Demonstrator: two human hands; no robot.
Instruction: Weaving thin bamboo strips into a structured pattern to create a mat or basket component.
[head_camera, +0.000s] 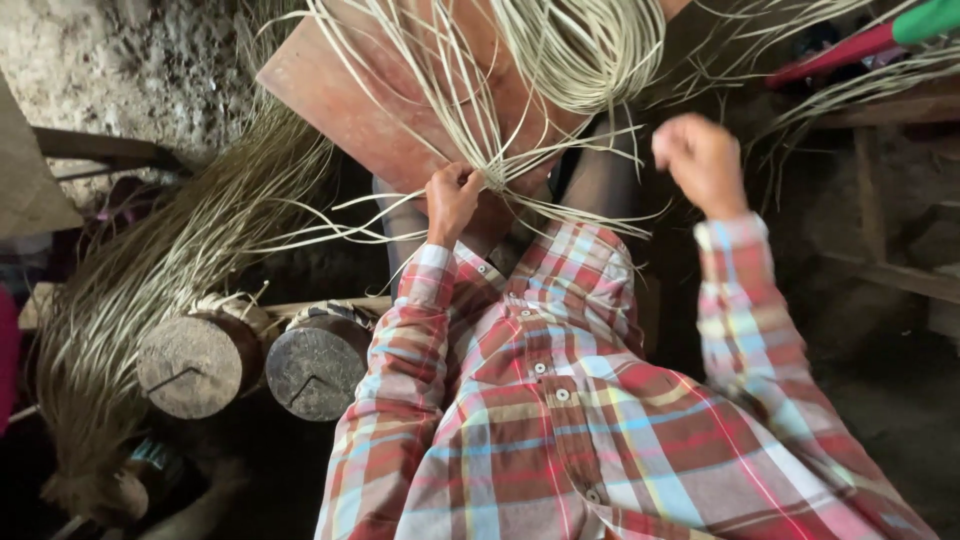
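The left hand (452, 200) sits on the strips (500, 130), which lie on a board (340, 100). The right hand (700, 160) is right of them. Two blocks (255, 362) stand below-left of the left hand, straw (170, 260) beyond.

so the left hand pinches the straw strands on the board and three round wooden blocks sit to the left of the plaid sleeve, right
Not quite: there are two round wooden blocks, not three, as the head view shows. The rest holds: the left hand pinches the pale straw strands against the reddish board, and the blocks sit to the left of the plaid sleeve.
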